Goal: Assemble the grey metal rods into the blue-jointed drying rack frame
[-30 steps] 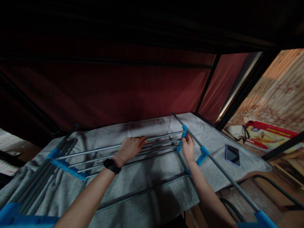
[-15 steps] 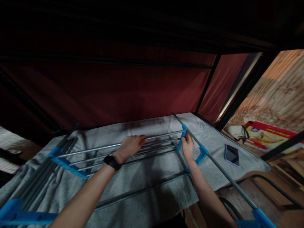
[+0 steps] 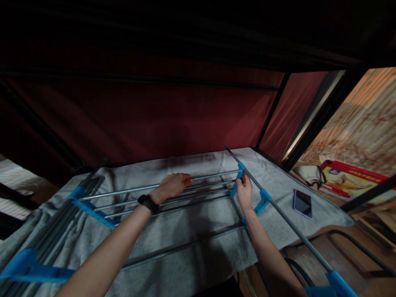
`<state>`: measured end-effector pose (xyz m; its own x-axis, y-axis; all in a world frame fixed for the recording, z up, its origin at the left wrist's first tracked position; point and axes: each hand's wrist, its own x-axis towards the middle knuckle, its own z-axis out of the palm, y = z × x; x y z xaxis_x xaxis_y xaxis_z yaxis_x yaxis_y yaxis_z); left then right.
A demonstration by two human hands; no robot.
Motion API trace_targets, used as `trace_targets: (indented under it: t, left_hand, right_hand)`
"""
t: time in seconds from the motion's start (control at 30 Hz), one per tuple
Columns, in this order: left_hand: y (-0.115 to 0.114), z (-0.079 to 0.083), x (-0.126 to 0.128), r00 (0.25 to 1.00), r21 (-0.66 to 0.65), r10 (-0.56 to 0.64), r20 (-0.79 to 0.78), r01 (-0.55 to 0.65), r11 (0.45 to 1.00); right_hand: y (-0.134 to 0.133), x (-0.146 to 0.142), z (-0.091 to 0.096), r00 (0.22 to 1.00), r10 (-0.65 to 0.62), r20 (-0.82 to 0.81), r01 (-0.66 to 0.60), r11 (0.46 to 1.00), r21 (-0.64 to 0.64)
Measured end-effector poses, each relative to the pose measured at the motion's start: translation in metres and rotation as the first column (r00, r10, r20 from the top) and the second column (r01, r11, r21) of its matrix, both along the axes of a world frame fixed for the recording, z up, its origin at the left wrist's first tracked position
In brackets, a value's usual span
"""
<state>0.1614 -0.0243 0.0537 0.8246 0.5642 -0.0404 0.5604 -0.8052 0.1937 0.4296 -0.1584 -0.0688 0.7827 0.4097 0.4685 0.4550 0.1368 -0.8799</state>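
Observation:
A rack of thin metal tubes (image 3: 123, 191) with blue plastic end brackets lies on a grey towel-like cloth (image 3: 185, 243). Across the top tube, near its middle, my left hand (image 3: 173, 187) has its fingers closed; a dark watch (image 3: 147, 203) is on that wrist. My right hand (image 3: 245, 192) pinches the blue bracket (image 3: 240, 168) at the tubes' right end, beside a long grey pole (image 3: 297, 231). Its fingertips are partly hidden. At the tubes' left end sits another blue bracket (image 3: 93, 212), next to several grey tubes (image 3: 57, 235) bundled side by side.
A phone (image 3: 303, 203) lies on the cloth to the right. Dark red fabric (image 3: 173, 119) hangs behind, with black frame bars (image 3: 274, 109) around it. A red and yellow box (image 3: 349, 179) and a black curved metal bar (image 3: 361, 247) are at the right.
The rack's left end and the tube bundle appear slightly further right, partly from a small view shift. Both hands keep their holds, nearly in place.

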Motion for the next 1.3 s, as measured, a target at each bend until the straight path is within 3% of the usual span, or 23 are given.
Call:
trace_targets:
  t: [0.2,0.37,0.5,0.9,1.3]
  left_hand:
    - [-0.011,-0.008,-0.003,0.998,0.129,0.064,0.005,-0.064,0.990]
    - [-0.018,-0.025,-0.012,0.993,0.256,-0.033,0.115,0.002,0.967]
    - [-0.021,-0.027,-0.014,0.990,0.310,-0.055,0.133,0.011,0.951]
    - [-0.014,-0.024,-0.012,0.981,0.273,-0.090,0.173,0.040,0.961]
    - [-0.005,-0.028,-0.010,0.983,0.264,-0.072,0.167,0.026,0.964]
  right_hand:
    - [-0.004,-0.001,0.002,0.999,0.018,-0.040,-0.018,1.000,-0.008]
    - [-0.003,0.008,-0.009,1.000,-0.015,-0.002,0.015,1.000,-0.001]
    - [-0.002,0.015,-0.014,0.998,-0.034,0.045,0.035,0.999,-0.024]
    - [-0.002,0.000,0.000,1.000,-0.016,-0.020,0.015,0.998,-0.062]
    - [0.003,0.001,-0.005,0.998,0.019,-0.068,-0.020,1.000,-0.004]
